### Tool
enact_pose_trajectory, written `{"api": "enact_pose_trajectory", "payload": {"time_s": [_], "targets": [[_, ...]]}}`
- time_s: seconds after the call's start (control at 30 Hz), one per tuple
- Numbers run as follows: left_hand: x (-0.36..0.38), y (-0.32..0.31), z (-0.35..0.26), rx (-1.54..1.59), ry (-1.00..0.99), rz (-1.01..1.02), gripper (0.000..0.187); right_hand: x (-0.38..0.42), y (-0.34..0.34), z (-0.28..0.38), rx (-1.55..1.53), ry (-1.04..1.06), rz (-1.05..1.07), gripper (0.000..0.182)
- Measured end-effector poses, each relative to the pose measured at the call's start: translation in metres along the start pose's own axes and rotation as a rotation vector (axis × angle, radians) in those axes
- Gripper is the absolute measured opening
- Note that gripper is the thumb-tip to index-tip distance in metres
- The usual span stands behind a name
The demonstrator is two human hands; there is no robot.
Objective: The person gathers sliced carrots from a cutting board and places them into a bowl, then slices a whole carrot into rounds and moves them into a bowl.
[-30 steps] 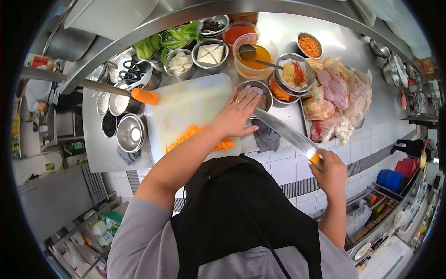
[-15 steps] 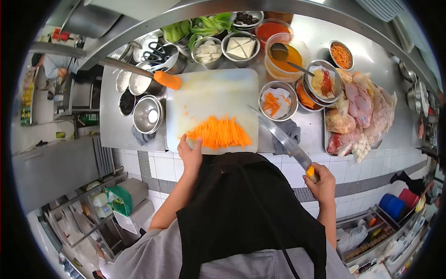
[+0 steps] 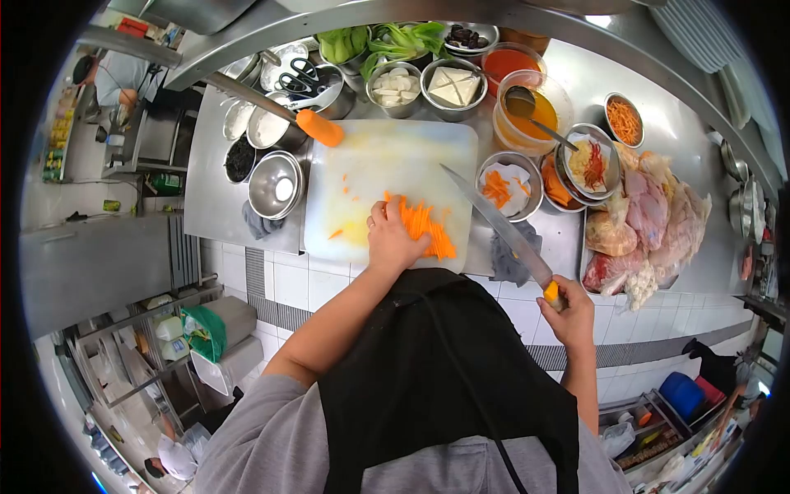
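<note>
- Stainless-steel counter [image 3: 679,128] under and beyond both hands, with an overhead shelf [image 3: 395,23] across the far side.
- White cutting board [image 3: 395,156] below the left hand [image 3: 393,237], marked with faint yellow stains.
- Shredded carrot [image 3: 428,229] in a loose heap on the near part of the board, partly under the left hand and spilling out to its right.
- Left hand pressed to the left end of the heap, with bent fingers and a thumb spread apart, strips between; impossible to tell whether clamped on any.
- Right hand [image 3: 572,311] wrapped firmly around the handle of a long knife [image 3: 510,235], off the near side of the counter.
- Blade slanting away from the right hand toward its far left, with the tip above the board.
- Grey cloth [image 3: 517,255] partly behind the blade, just left of the right hand.
- Steel bowl [image 3: 536,202] with white paper and orange strips, beyond the cloth and to the right of the left hand.
- Tub of orange liquid [image 3: 539,103] with a ladle [image 3: 518,100], farther beyond the right hand.
- Raw meat [image 3: 648,202] and plastic-wrapped pieces on a tray, to the far right of the right hand.
- Stacked empty-looking bowls [image 3: 267,198], left of the left hand.
- Leafy greens [image 3: 407,41] and a scored white block [image 3: 453,86], well beyond the left hand.
</note>
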State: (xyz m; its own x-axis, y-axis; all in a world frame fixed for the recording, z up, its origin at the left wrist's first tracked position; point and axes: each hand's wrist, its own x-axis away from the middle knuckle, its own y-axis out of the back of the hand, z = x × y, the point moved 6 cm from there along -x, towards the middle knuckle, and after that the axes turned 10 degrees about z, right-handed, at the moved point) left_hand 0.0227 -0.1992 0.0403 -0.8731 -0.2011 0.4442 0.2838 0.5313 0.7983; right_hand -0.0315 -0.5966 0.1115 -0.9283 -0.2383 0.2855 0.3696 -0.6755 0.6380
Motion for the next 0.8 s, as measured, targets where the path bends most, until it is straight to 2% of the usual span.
{"api": "enact_pose_trajectory", "payload": {"time_s": [0.13,0.23,0.47,0.5,0.57,0.63,0.7,0.77,0.8], "targets": [[-0.014,-0.003,0.018,0.101,-0.088,-0.04,0.082,0.005,-0.004,-0.002,0.009,-0.016,0.011,0.051],[-0.023,0.004,0.026,0.118,-0.073,-0.024,0.075,0.012,-0.006,-0.007,-0.004,0.019,-0.071,0.048],[-0.035,0.035,0.039,0.185,-0.214,-0.004,0.065,0.021,0.001,-0.018,-0.109,-0.028,-0.087,0.048],[-0.039,0.038,0.043,0.256,-0.261,0.048,0.063,0.023,0.003,-0.019,-0.113,-0.028,-0.098,0.048],[-0.04,0.05,0.037,0.322,-0.313,0.107,0.06,0.029,0.004,-0.023,-0.142,-0.038,-0.122,0.048],[-0.035,0.072,0.018,0.441,-0.26,0.198,0.057,0.036,0.006,-0.027,-0.169,-0.05,-0.149,0.047],[-0.04,0.078,0.007,0.462,-0.268,0.201,0.054,0.043,0.007,-0.031,-0.18,-0.06,-0.173,0.046],[-0.04,0.087,-0.025,0.56,-0.413,0.267,0.056,0.05,0.007,-0.036,-0.217,-0.093,-0.181,0.046],[-0.042,0.091,-0.04,0.558,-0.42,0.27,0.056,0.053,0.008,-0.039,-0.249,-0.121,-0.186,0.047]]}}
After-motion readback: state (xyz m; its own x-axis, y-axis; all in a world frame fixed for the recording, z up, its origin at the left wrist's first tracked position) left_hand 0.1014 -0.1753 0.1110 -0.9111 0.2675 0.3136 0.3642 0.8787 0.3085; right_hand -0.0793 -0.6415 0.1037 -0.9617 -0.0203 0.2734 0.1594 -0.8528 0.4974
